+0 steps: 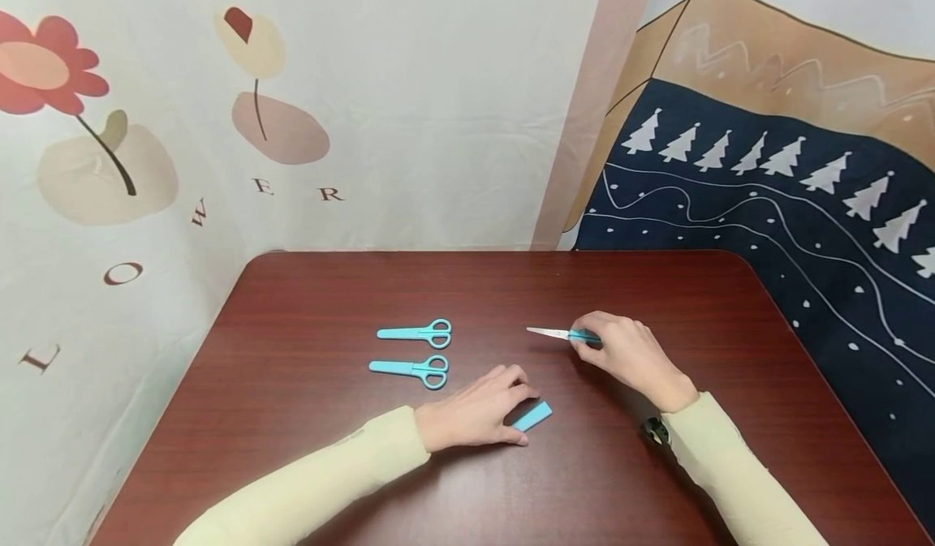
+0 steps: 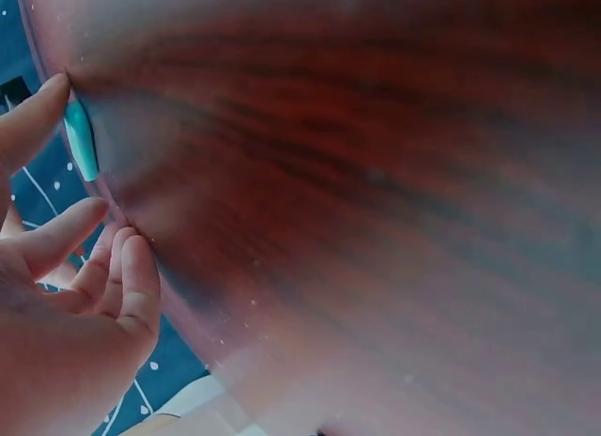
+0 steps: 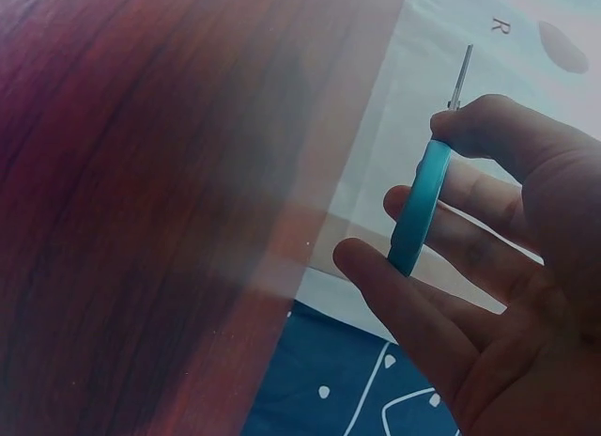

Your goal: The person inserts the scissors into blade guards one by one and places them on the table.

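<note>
In the head view my right hand [image 1: 624, 351] grips a pair of scissors [image 1: 548, 333] by the turquoise handle, its bare metal blade pointing left. The right wrist view shows the scissors' handle [image 3: 421, 206] between thumb and fingers. My left hand [image 1: 482, 408] is low over the table beside a turquoise blade cover [image 1: 533, 416]. In the left wrist view the cover [image 2: 82, 140] lies between the spread thumb and fingers, with a gap to the fingertips. Part of the cover is hidden by the hand in the head view.
Two turquoise scissors with covered blades, the upper pair [image 1: 412, 333] and the lower pair [image 1: 409, 369], lie left of the middle of the brown table [image 1: 292, 303]. A patterned cloth [image 1: 730, 221] and a white one with flowers [image 1: 438, 83] hang behind.
</note>
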A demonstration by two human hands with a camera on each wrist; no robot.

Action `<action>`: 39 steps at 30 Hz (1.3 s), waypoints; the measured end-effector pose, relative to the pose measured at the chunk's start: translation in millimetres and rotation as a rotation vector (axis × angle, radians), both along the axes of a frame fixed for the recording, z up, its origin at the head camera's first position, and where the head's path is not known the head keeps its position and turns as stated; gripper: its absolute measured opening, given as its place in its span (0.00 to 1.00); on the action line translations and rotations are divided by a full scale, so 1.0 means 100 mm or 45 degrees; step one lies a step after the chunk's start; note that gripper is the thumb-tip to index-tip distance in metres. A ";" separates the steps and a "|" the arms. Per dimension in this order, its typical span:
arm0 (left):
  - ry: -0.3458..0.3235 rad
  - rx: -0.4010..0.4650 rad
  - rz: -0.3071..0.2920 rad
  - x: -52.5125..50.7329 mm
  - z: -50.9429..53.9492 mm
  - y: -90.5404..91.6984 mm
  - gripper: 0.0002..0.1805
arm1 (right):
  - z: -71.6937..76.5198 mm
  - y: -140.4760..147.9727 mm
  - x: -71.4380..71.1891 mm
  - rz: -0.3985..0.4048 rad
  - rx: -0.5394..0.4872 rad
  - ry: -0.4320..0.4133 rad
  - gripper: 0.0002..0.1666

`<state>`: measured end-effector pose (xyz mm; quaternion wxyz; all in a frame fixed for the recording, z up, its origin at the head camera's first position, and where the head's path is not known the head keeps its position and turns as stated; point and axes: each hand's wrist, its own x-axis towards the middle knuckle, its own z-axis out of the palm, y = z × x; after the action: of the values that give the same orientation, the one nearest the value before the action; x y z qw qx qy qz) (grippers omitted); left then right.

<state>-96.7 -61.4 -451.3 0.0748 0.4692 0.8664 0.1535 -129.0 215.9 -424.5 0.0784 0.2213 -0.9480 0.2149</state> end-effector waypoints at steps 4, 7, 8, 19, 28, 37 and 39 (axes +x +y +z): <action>-0.010 0.015 -0.013 -0.03 -0.01 0.00 0.23 | 0.01 0.00 0.00 -0.002 0.000 0.009 0.12; -0.030 0.034 -0.017 -0.06 0.00 -0.02 0.19 | 0.01 0.00 0.00 -0.007 -0.002 0.003 0.13; -0.043 0.042 -0.014 -0.06 0.00 -0.02 0.18 | 0.01 0.00 0.00 -0.009 -0.005 -0.001 0.13; -0.123 0.073 0.034 -0.11 0.03 0.02 0.20 | 0.02 0.01 0.01 -0.024 -0.007 -0.032 0.14; -0.164 0.091 0.016 -0.13 0.02 0.02 0.07 | 0.00 0.05 0.01 -0.026 -0.016 -0.032 0.11; -0.072 0.073 0.020 -0.08 0.06 -0.05 0.06 | -0.01 0.06 0.02 -0.011 -0.042 0.005 0.09; -0.077 0.102 0.036 -0.07 0.07 -0.08 0.06 | 0.00 0.06 0.03 -0.008 -0.046 0.017 0.10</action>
<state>-103.5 -69.8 -444.5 0.0800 0.4547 0.8634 0.2032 -126.3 222.1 -424.9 0.0894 0.2183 -0.9441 0.2302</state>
